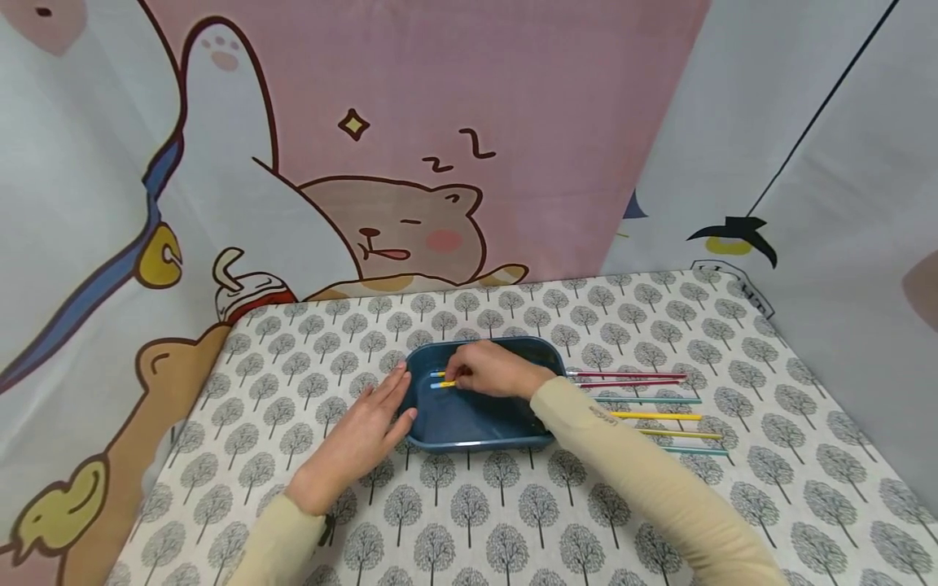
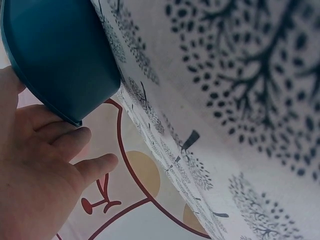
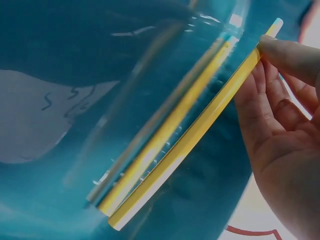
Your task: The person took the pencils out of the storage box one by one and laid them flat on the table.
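A dark blue rectangular tray (image 1: 469, 423) with raised walls sits on the table. My left hand (image 1: 366, 427) rests its fairly straight fingers against the tray's left rim, with the thumb held apart. In the left wrist view, those fingers touch the outside of the tray (image 2: 60, 55). Over the tray's inside, my right hand (image 3: 285, 110) pinches a yellow pencil-like stick (image 3: 185, 142) with a light blue end between thumb and fingers. A second yellow stick (image 3: 167, 130) lies alongside it in the tray. Reflections show on the glossy bottom.
Right of the tray lie several thin handles, among them a dark red one (image 1: 630, 382), a teal one (image 1: 659, 400) and a yellow one (image 1: 659, 416). My right sleeve partly covers them. A tree-print cloth (image 1: 469, 505) covers the table; a cartoon curtain (image 1: 572, 122) hangs behind.
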{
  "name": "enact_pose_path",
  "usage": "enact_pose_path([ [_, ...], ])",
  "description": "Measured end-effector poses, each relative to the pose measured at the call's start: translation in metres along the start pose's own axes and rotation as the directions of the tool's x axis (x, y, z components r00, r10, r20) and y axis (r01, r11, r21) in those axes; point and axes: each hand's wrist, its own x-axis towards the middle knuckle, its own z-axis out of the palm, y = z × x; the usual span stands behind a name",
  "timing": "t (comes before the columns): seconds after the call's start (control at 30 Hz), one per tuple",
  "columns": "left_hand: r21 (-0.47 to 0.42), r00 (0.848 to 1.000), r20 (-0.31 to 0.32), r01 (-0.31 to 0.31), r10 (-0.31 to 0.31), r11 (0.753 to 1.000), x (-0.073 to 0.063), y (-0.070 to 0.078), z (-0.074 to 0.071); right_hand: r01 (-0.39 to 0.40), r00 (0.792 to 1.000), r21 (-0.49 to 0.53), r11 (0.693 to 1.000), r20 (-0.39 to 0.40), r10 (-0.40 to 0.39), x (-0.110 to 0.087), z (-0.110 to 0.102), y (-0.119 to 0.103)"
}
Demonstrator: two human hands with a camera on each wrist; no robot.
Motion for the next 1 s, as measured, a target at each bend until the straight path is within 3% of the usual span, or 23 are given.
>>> enact_pose_path([
  [0.63, -0.004, 1.000, 0.005, 0.007, -0.007, 1.000, 0.000, 0.001, -0.002, 0.024, 0.992, 0.078, 0.997, -0.122, -0.014, -0.013, -0.029, -0.018],
  [1.0, -0.006, 1.000, -0.004, 0.004, -0.004, 1.000, 0.001, 0.001, -0.001, 0.077, 0.975, 0.116, 0.990, -0.218, -0.050, -0.025, -0.051, -0.030],
])
